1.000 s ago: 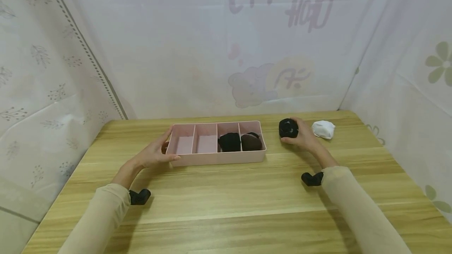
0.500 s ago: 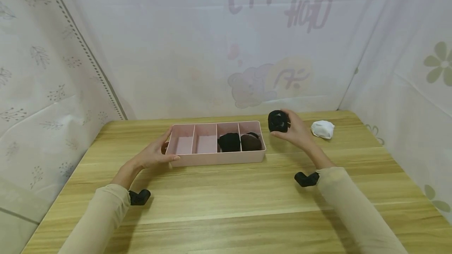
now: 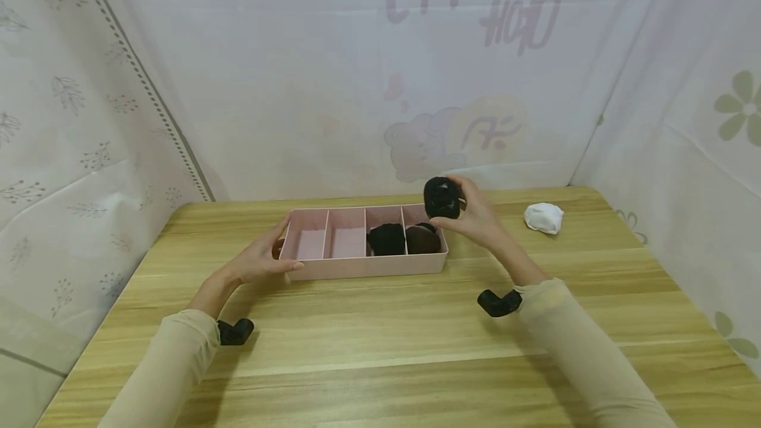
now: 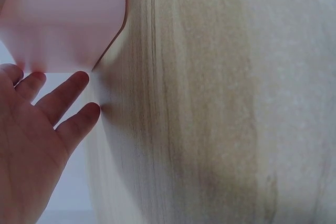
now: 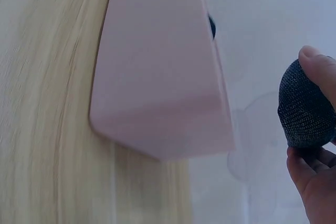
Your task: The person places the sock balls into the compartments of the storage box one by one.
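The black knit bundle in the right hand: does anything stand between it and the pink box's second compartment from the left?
Sideways, the brown bundle and another black bundle lie between, plus two dividers. The held bundle looks higher than these, so nothing visible blocks a route over them.

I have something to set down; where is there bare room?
Widest: the table in front of the pink box, between left sleeve and right sleeve. The box's two left compartments look bare. Crowded: the box's right end, with a black bundle and a brown bundle inside and the right hand holding another black bundle close by.
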`<control>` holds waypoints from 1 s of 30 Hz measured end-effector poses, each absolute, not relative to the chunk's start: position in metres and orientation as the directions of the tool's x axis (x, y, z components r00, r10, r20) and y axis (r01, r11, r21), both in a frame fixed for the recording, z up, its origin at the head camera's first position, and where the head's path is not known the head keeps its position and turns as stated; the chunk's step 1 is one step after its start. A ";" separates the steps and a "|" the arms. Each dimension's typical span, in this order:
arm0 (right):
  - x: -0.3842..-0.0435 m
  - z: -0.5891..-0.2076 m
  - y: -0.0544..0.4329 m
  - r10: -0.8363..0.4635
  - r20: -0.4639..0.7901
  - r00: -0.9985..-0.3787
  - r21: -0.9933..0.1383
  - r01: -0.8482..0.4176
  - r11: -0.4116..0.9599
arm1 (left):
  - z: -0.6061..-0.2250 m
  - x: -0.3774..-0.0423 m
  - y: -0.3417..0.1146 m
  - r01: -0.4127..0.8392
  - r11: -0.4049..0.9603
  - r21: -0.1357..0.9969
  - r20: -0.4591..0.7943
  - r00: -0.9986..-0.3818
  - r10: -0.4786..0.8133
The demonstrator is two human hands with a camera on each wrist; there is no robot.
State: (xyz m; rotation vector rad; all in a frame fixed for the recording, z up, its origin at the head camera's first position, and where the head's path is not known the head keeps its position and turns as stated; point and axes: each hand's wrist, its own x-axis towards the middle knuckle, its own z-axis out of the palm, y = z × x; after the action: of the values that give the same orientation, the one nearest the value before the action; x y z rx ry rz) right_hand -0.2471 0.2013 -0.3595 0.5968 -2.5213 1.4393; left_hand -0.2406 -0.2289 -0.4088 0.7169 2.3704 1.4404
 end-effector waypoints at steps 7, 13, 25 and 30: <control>-0.244 -0.350 0.183 -0.281 0.349 -0.894 -0.798 -0.440 0.411 | -0.409 -0.241 -0.229 0.279 0.384 0.880 0.030 -0.840 0.541; -0.246 -0.347 0.164 -0.310 0.364 -0.878 -0.813 -0.463 0.354 | -0.409 -0.241 -0.229 0.272 0.398 0.876 0.018 -0.843 0.537; -0.248 -0.346 0.121 -0.378 0.364 -0.851 -0.807 -0.491 0.328 | -0.410 -0.242 -0.230 0.277 0.369 0.887 0.034 -0.837 0.546; -0.247 -0.346 0.105 -0.411 0.385 -0.826 -0.791 -0.525 0.314 | -0.410 -0.241 -0.231 0.265 0.368 0.891 0.024 -0.837 0.546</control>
State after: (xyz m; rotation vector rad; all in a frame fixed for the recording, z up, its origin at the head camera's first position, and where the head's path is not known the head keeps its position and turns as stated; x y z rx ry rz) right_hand -0.2474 0.1051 -0.3455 0.8780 -2.4545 1.5450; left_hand -0.2414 -0.2309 -0.4097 0.7191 2.3559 1.4573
